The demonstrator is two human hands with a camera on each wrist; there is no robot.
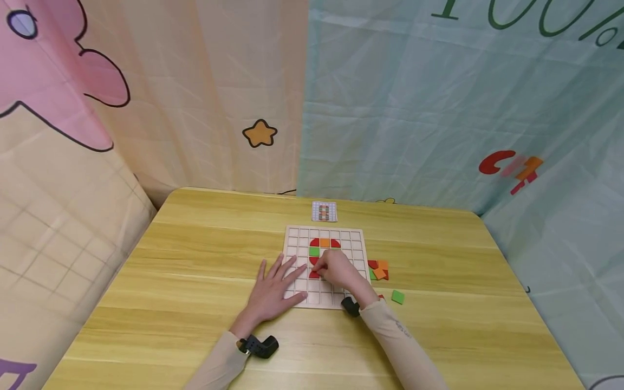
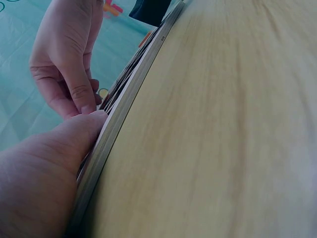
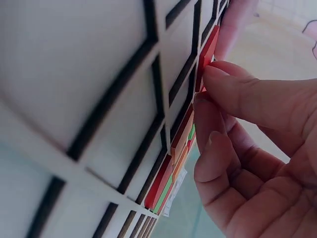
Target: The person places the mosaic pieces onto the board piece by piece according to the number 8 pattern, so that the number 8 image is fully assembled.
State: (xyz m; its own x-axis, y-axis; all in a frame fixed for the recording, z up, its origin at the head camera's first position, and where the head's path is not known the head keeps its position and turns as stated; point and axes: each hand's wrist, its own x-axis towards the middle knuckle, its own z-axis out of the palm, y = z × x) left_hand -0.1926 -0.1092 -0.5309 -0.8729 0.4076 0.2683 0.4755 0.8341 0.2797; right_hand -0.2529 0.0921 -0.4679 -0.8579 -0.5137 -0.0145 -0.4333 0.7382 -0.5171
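A white gridded board (image 1: 304, 292) lies on the table, with red, orange and green tiles set in its cells. My left hand (image 1: 270, 295) rests on the board's left side, fingers spread, the thumb along the near edge. Over the middle of the board, my right hand (image 1: 337, 269) bends down with thumb and forefinger together. In the right wrist view those fingertips pinch a red tile (image 3: 208, 49) at the grid. Beside it there show an orange tile (image 3: 181, 131) and another red tile (image 3: 159, 183). The right hand hides some cells in the head view.
A small pattern card (image 1: 324, 212) lies beyond the board. At the board's right edge sits a loose pile of red, orange and green tiles (image 1: 382, 265). A single green tile (image 1: 397, 297) lies nearer on the wooden table (image 1: 195, 271). Printed curtains hang behind.
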